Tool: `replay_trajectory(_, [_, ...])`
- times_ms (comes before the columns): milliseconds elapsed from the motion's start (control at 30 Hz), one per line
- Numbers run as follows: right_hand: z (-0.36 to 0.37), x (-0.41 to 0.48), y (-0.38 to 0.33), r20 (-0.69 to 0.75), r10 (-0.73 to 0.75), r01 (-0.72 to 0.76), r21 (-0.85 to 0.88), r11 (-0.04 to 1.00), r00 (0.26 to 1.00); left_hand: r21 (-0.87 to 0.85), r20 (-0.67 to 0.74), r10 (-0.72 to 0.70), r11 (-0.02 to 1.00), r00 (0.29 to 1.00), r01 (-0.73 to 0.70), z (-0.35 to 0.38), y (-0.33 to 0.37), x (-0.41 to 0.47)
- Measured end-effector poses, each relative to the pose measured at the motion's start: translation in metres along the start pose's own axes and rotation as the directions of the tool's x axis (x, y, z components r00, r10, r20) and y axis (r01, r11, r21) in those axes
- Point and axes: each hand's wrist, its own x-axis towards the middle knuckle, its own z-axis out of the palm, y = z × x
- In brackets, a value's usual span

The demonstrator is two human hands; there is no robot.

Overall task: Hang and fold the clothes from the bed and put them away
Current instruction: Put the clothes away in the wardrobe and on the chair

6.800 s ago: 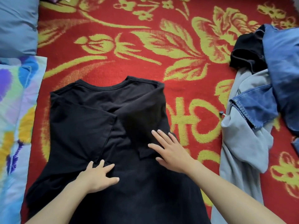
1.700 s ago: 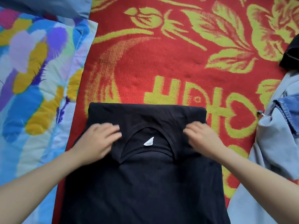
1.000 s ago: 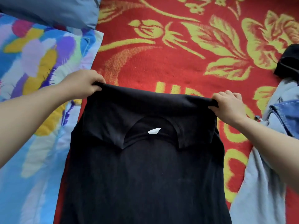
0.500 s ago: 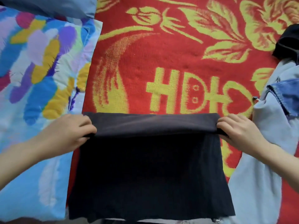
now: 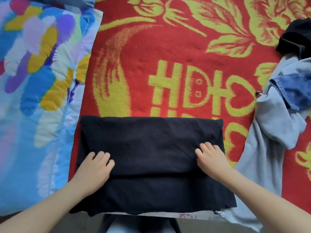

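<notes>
Seen from the head camera, the black shirt (image 5: 151,148) lies folded into a wide rectangle on the near part of the bed's red and yellow blanket (image 5: 151,56), its top flap doubled toward the person and ending in a straight edge that runs between the two hands. The left hand (image 5: 96,165) sits on the flap's left end and the right hand (image 5: 210,158) on its right end. Both have their fingers bent onto the cloth, but the thumbs are hidden, so I cannot tell whether they pinch the flap or only press it. To finish this fold well, set the flap's corners square over the layer beneath, then flatten both hands and smooth outward so no crease is trapped. A grey garment (image 5: 272,132) with denim (image 5: 296,91) waits at the right, and a colourful quilt (image 5: 33,81) lies at the left.
</notes>
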Motion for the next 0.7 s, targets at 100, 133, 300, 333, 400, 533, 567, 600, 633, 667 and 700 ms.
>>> replay_trajectory(100, [-0.009, 0.020, 0.006, -0.021, 0.153, -0.152, 0.025, 0.988, 0.988, -0.074, -0.087, -0.233, 0.971, 0.969, 0.227, -0.012, -0.016, 0.026])
replay_trajectory(133, [-0.009, 0.027, 0.010, -0.008, 0.205, -0.205, 0.043, 0.978, 0.979, -0.118, -0.073, -0.313, 0.945, 0.947, 0.304, -0.015, -0.025, 0.037])
replay_trajectory(300, [-0.002, 0.061, 0.039, 0.270, 0.363, -0.384, 0.028, 0.923, 0.892, -0.111, 0.279, -0.474, 0.848, 0.835, 0.518, -0.010, -0.078, 0.077])
replay_trajectory(333, [-0.001, 0.067, 0.044, 0.296, 0.370, -0.397, 0.033, 0.917, 0.880, -0.089, 0.326, -0.468, 0.850, 0.821, 0.520, -0.006, -0.087, 0.081])
replay_trajectory(400, [0.002, 0.076, 0.052, 0.342, 0.391, -0.427, 0.032, 0.904, 0.854, -0.087, 0.357, -0.468, 0.845, 0.808, 0.528, -0.001, -0.098, 0.084])
replay_trajectory(533, [-0.001, 0.083, 0.063, 0.266, 0.448, -0.461, -0.017, 0.887, 0.853, -0.085, 0.310, -0.478, 0.847, 0.822, 0.524, -0.005, -0.110, 0.089])
replay_trajectory(567, [-0.005, 0.082, 0.068, 0.229, 0.448, -0.459, -0.002, 0.888, 0.865, -0.112, 0.286, -0.470, 0.849, 0.835, 0.517, -0.009, -0.114, 0.090])
replay_trajectory(600, [-0.009, 0.081, 0.073, 0.199, 0.445, -0.458, 0.027, 0.888, 0.873, -0.149, 0.266, -0.459, 0.849, 0.847, 0.507, -0.016, -0.118, 0.090])
replay_trajectory(633, [-0.014, 0.080, 0.078, 0.165, 0.437, -0.450, 0.050, 0.891, 0.884, -0.190, 0.247, -0.445, 0.849, 0.861, 0.493, -0.024, -0.123, 0.090])
replay_trajectory(667, [-0.020, 0.079, 0.084, 0.125, 0.430, -0.440, 0.058, 0.896, 0.894, -0.228, 0.222, -0.432, 0.849, 0.874, 0.477, -0.034, -0.129, 0.091])
replay_trajectory(700, [-0.026, 0.078, 0.090, 0.077, 0.423, -0.428, 0.060, 0.902, 0.903, -0.261, 0.203, -0.423, 0.846, 0.883, 0.466, -0.044, -0.135, 0.092])
